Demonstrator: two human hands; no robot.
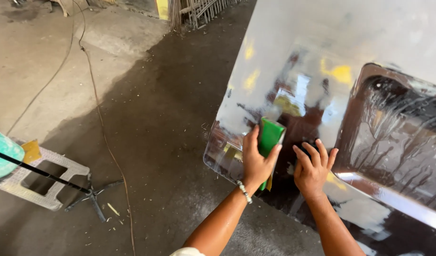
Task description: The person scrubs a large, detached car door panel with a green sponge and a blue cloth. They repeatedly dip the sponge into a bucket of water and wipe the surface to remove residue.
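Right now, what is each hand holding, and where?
The left hand grips a green pad by its lower end; the right hand holds nothing, flat on the shiny metal sheet.

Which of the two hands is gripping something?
The left hand: its fingers wrap a green rectangular pad pressed on the shiny metal panel. The right hand lies flat on the panel, holding nothing.

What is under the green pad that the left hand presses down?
The folded green pad lies on the wet, shiny stainless steel sink panel, pinned by the left hand. The steel directly beneath is covered. The right hand lies flat beside it.
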